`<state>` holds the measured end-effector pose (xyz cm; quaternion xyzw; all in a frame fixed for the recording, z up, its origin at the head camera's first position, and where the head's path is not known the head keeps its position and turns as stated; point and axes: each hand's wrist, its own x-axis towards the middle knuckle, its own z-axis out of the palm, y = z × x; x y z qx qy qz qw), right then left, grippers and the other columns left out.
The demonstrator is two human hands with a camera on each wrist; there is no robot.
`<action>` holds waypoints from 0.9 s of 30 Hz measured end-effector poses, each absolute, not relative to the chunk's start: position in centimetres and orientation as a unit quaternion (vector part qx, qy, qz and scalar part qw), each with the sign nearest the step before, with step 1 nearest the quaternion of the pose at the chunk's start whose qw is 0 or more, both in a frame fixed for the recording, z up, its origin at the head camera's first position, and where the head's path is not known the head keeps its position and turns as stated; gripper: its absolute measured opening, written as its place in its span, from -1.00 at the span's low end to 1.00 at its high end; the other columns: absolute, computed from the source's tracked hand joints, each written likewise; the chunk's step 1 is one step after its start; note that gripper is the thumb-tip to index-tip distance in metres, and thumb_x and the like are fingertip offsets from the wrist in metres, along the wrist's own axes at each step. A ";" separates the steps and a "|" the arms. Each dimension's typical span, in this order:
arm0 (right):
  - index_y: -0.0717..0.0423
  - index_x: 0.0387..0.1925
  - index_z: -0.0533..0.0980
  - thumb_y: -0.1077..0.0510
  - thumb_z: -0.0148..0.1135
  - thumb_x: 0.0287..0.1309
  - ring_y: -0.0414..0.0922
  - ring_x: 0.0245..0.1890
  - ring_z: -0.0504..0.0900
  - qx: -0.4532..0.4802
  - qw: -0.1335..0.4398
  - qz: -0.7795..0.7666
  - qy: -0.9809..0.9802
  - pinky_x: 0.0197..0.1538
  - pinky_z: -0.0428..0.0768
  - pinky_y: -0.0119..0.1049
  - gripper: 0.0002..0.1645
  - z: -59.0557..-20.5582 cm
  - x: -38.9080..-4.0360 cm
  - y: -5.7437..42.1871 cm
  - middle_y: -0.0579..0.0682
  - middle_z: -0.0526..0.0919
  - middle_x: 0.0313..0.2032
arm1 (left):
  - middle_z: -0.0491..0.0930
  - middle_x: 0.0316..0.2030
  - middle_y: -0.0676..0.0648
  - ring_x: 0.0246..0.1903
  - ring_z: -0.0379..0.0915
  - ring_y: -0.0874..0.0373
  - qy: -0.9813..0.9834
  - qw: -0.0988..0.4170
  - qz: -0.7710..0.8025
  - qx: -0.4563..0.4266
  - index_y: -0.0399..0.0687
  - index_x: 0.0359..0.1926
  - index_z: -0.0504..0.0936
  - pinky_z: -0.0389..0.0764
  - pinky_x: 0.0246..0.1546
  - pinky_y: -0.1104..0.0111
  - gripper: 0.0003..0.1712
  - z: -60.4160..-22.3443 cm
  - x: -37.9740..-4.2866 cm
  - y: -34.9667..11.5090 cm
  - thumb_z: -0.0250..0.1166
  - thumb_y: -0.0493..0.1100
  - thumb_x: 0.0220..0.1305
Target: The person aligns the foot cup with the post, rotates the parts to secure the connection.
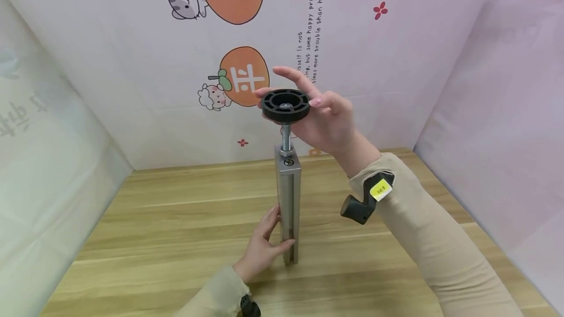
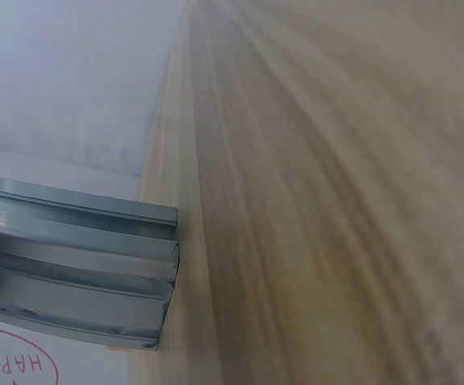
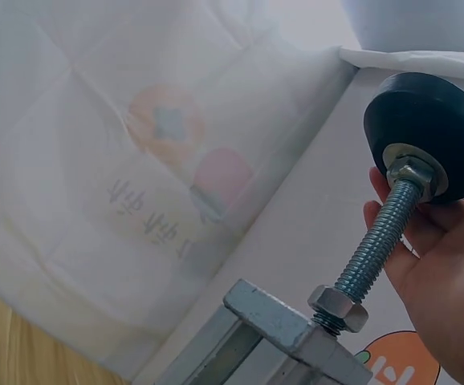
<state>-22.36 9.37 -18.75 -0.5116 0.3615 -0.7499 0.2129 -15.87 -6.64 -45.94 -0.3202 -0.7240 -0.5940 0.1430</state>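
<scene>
1. Black round foot (image 1: pixel 285 114), closest to the head camera, tops an upright assembly near the middle of the view. Its shallow ribbed recess faces up, and a small metal end shows at the centre.
2. Threaded rod (image 1: pixel 286 136) joins the foot to the assembly below. A hex nut (image 3: pixel 338 309) sits low on it, just above the end of a grey metal profile (image 1: pixel 289 204).
3. Right hand (image 1: pixel 326 124) holds the foot at its rim: the thumb touches the near right edge, other fingers reach round the far side and underneath, and one finger points away, extended.
4. Left hand (image 1: pixel 259 254) grips the profile low down, the thumb across its grooved face and the fingers along its left side, with only the profile's width between them.
5. One screw (image 1: pixel 288 162) is sunk in the profile's top end, beside the rod.
6. Right wrist carries a black mount (image 1: pixel 370 197) with a yellow label (image 1: pixel 381 190); another black device (image 1: pixel 250 306) shows at the left cuff. Both sleeves are beige.
7. Right hand and foot cover part of the printed back sheet (image 1: pixel 348 53), which bears orange fruits, cartoon animals, red flowers and lettering.
8. Beneath everything lies a wood-grain table (image 1: pixel 176 224), on which the profile stands upright; pale sheets flank it left and right.
</scene>
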 end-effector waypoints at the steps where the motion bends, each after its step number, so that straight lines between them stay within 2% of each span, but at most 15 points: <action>1: -0.10 0.19 0.23 0.07 0.13 -0.07 0.02 0.16 0.32 -0.511 0.215 -0.751 0.358 0.27 0.29 -0.25 -0.31 -18.7 -22.4 9.4 0.14 0.39 0.10 | 0.11 0.35 0.19 0.20 0.19 0.41 -0.724 0.142 -0.594 -0.320 0.07 0.48 0.00 0.20 0.27 0.57 0.02 -45.9 -15.9 -6.7 0.34 -0.43 0.10; 10: -0.06 0.17 0.24 0.13 0.13 -0.02 -0.01 0.11 0.36 -0.515 0.218 -0.757 0.339 0.10 0.40 -0.35 -0.36 -19.1 -22.6 9.4 0.16 0.36 0.09 | 0.17 0.34 -0.20 0.22 0.19 0.41 -0.727 0.135 -0.597 -0.310 0.03 0.47 0.03 0.21 0.27 0.56 0.00 -45.7 -15.8 -6.7 0.34 -0.42 0.09; 13: -0.07 0.16 0.26 0.17 0.14 -0.01 -0.02 0.08 0.38 -0.516 0.212 -0.761 0.330 0.11 0.42 -0.35 -0.38 -19.3 -22.7 9.4 0.18 0.35 0.10 | 0.15 0.34 -0.31 0.23 0.18 0.41 -0.728 0.129 -0.600 -0.306 0.02 0.47 0.03 0.20 0.27 0.57 -0.01 -45.7 -15.8 -6.7 0.34 -0.41 0.10; 18: -0.10 0.16 0.26 0.17 0.21 -0.01 0.00 0.07 0.42 -0.510 0.188 -0.767 0.341 0.15 0.43 -0.33 -0.36 -19.4 -22.7 9.5 0.23 0.36 0.11 | 0.16 0.33 -0.32 0.21 0.20 0.41 -0.727 0.126 -0.603 -0.301 0.02 0.46 0.05 0.20 0.26 0.57 -0.02 -45.7 -15.7 -6.7 0.34 -0.41 0.11; 27: -0.13 0.14 0.31 0.12 0.28 0.01 -0.02 0.04 0.46 -0.519 0.153 -0.751 0.378 0.08 0.48 -0.25 -0.38 -19.2 -22.7 9.6 0.13 0.46 0.07 | 0.14 0.33 -0.35 0.22 0.17 0.41 -0.728 0.119 -0.604 -0.302 -0.02 0.46 0.03 0.19 0.27 0.58 -0.03 -45.5 -15.7 -6.7 0.33 -0.40 0.12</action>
